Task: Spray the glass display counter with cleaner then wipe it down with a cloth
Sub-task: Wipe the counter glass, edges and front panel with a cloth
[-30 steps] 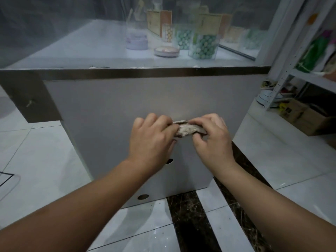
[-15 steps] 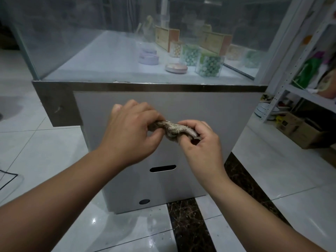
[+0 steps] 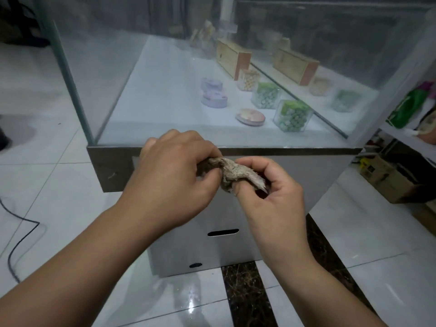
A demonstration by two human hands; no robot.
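Note:
A small, crumpled grey-brown cloth point(image 3: 232, 172) is stretched between both hands, in front of the counter's metal band. My left hand point(image 3: 174, 171) pinches its left end and my right hand point(image 3: 271, 192) grips its right end with thumb and fingers. The glass display counter point(image 3: 113, 74) stands straight ahead, its front and side panes hazy. Inside lie round tins, clear boxes of green and cream beads and wooden boxes. No spray bottle shows near my hands.
The counter's white base point(image 3: 212, 251) with a slot and a hole stands on glossy white floor tiles with a dark marble strip point(image 3: 247, 293). A black cable point(image 3: 14, 237) trails at left. Shelving point(image 3: 401, 128) with a green bottle and cardboard boxes stands at right.
My view has risen and tilted so more of the glass case shows. Both hands have lifted with the cloth toward the metal band, and my right hand has turned palm-up.

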